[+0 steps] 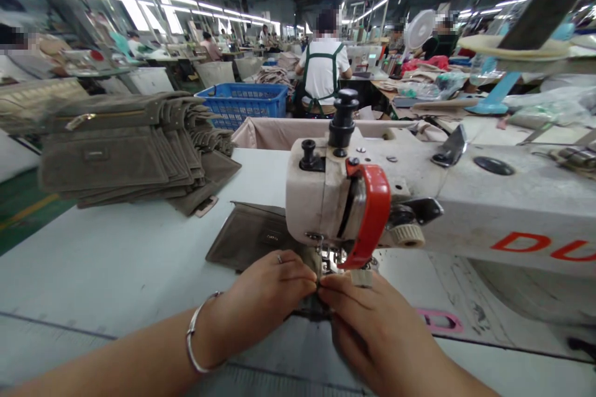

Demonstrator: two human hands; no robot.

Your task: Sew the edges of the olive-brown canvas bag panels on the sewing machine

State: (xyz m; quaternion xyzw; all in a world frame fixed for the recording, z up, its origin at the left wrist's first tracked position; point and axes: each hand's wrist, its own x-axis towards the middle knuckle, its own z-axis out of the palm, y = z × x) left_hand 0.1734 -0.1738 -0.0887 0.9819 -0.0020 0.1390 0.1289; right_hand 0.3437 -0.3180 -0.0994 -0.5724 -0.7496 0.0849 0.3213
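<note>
A grey-brown fabric piece (254, 229) with a small label lies on the table, part of it under the head of a sewing machine (314, 192). My left hand (267, 285) is closed, thumb and fingers pinching the fabric's edge just in front of the presser foot (331, 258). Close beside it, my right hand (367, 313) also pinches the fabric, its fingertips almost touching the left ones. The needle area is partly hidden behind the red guard (372, 211). A bracelet (192, 338) circles my left wrist.
Left on the table rests a stack of grey-brown fabric pieces (112, 161), some with zippers. Behind it stands a blue plastic crate (246, 102). A pink clip-like piece (440, 320) lies on the machine bed. Farther off, a person in a white shirt (322, 68) sits facing away.
</note>
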